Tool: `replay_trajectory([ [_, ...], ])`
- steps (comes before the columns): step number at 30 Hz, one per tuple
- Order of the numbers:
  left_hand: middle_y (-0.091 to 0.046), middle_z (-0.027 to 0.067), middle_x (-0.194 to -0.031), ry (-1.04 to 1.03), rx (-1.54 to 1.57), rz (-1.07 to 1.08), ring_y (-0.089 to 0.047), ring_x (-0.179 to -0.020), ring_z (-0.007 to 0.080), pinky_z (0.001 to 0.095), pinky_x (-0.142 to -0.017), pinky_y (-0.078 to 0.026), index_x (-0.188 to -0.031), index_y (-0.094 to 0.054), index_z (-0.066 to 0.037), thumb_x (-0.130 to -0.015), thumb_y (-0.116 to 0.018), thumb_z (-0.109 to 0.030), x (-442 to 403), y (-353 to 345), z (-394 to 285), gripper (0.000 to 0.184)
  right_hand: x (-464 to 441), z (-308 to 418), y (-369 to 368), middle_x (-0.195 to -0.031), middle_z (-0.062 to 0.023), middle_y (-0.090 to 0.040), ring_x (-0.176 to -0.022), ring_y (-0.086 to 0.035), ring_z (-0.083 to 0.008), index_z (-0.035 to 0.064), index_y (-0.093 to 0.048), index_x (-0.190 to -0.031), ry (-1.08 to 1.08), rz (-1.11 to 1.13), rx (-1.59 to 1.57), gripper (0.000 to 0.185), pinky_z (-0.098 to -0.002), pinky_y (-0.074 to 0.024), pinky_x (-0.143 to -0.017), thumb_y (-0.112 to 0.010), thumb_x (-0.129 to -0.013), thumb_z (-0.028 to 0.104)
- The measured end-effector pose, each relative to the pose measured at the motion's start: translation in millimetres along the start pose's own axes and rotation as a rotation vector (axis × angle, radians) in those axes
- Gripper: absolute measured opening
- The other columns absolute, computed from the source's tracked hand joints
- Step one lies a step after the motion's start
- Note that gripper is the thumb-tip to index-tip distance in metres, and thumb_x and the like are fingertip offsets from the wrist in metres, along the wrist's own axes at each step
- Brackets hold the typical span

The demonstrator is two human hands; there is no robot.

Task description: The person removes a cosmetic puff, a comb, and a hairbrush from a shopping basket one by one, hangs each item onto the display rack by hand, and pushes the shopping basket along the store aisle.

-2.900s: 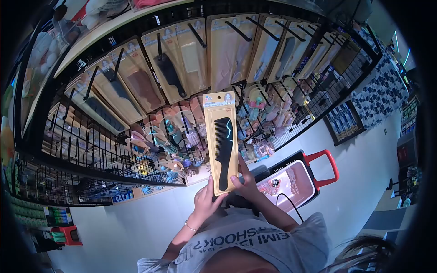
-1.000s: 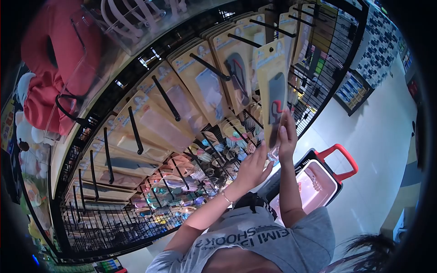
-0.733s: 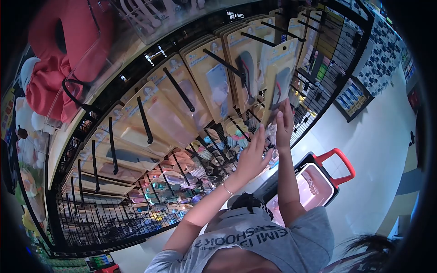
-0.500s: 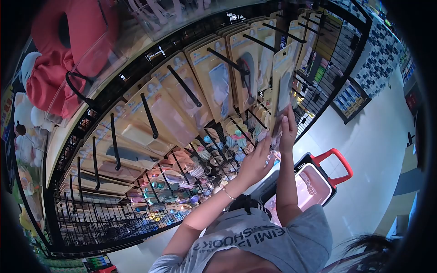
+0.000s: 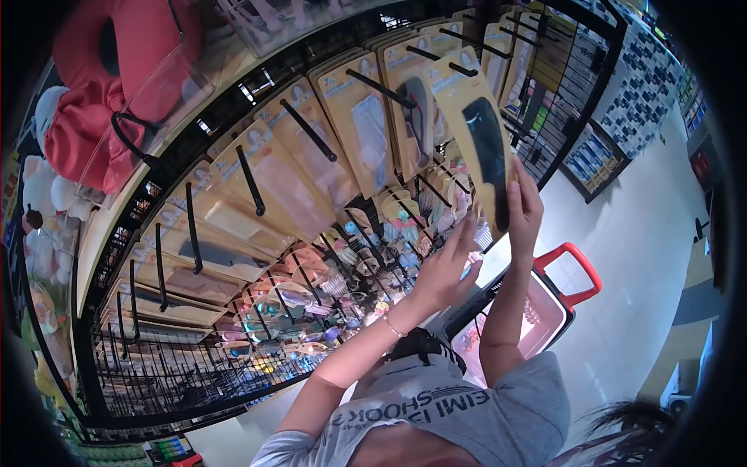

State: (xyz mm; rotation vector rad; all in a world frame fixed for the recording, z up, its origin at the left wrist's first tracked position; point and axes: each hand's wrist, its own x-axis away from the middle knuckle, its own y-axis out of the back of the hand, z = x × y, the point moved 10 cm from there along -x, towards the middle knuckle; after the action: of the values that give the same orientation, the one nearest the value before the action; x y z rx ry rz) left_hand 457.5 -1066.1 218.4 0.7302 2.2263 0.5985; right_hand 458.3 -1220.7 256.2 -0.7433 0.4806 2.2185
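Note:
A beige card [image 5: 450,86] carrying a black comb-like item [image 5: 486,144] is near the end of a rack hook, tilted, its face toward me. My right hand [image 5: 524,206] grips the card's lower right edge, thumb on the front. My left hand [image 5: 445,268] is just below and left of the card, fingers stretched upward, their tips close to its lower left edge. Whether they touch it, I cannot tell. A small pale pink and blue thing shows beside the left fingers, too small to name.
Similar carded items [image 5: 362,121] hang on black hooks along the wire rack [image 5: 580,101]. Hair accessories [image 5: 311,272] hang below. A pink-lined shopping basket [image 5: 556,311] with a red handle [image 5: 583,272] stands at right. A red neck pillow [image 5: 159,66] sits upper left.
The card has turned from nearly edge-on to face me, showing the black item. My right hand has moved slightly right with it. The left hand stays close below.

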Motion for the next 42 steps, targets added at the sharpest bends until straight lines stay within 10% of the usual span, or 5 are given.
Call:
replay_trajectory([
  [6,-0.021,0.0202,-0.139,0.120,-0.052,0.021,-0.054,-0.101,0.0328,0.0369,-0.078,-0.048,-0.137,-0.015,-0.001,-0.079,-0.056,-0.019,-15.7,-3.9,25.2,0.073,-15.3,-21.3,-56.3,-0.088,-0.0077,-0.053,-0.074,-0.048,-0.0148,0.0051,-0.047,-0.124,0.125,0.091,-0.023,0.037,-0.0220,-0.0381,-0.070,-0.047,-0.088,0.011],
  [10,-0.017,0.0178,-0.142,0.201,-0.109,-0.034,-0.040,-0.118,0.0357,0.0366,-0.083,-0.046,-0.137,-0.017,-0.002,-0.080,-0.054,-0.019,-2.2,16.8,36.2,0.070,-19.4,-37.0,-93.3,-0.110,-0.0145,-0.051,-0.099,-0.051,-0.0232,0.0089,-0.040,-0.130,-0.013,0.177,0.016,0.045,-0.0287,-0.0380,-0.087,-0.050,-0.086,0.014],
  [20,-0.040,0.0192,-0.129,0.415,0.092,0.014,-0.048,-0.112,0.0313,0.0339,-0.087,-0.043,-0.132,-0.030,-0.003,-0.081,-0.055,-0.007,182.0,17.6,46.2,0.057,89.6,-47.3,-72.4,-0.104,-0.0121,-0.054,-0.093,-0.054,-0.0231,0.0038,-0.049,-0.118,-0.158,0.066,-0.034,0.035,-0.0297,-0.0429,-0.081,-0.052,-0.083,0.010],
  [29,-0.045,0.0157,-0.126,0.901,0.729,0.072,-0.049,-0.112,0.0213,0.0276,-0.093,-0.037,-0.130,-0.034,0.001,-0.089,-0.044,-0.005,354.8,-25.6,108.6,0.043,369.6,-4.6,-95.0,-0.114,-0.0150,-0.050,-0.100,-0.052,-0.0276,0.0070,-0.043,-0.123,-0.405,0.899,0.160,0.042,-0.0357,-0.0424,-0.085,-0.052,-0.084,0.022],
  [42,-0.056,0.0083,-0.107,0.646,0.585,0.549,-0.055,-0.091,0.0114,0.0233,-0.077,-0.045,-0.119,-0.049,0.001,-0.089,-0.049,-0.017,327.6,-117.5,79.5,0.034,444.6,-4.6,-21.5,-0.111,-0.0169,-0.049,-0.098,-0.052,-0.0322,-0.0015,-0.050,-0.106,-0.543,0.895,0.477,0.038,-0.0393,-0.0419,-0.085,-0.054,-0.081,0.026],
])
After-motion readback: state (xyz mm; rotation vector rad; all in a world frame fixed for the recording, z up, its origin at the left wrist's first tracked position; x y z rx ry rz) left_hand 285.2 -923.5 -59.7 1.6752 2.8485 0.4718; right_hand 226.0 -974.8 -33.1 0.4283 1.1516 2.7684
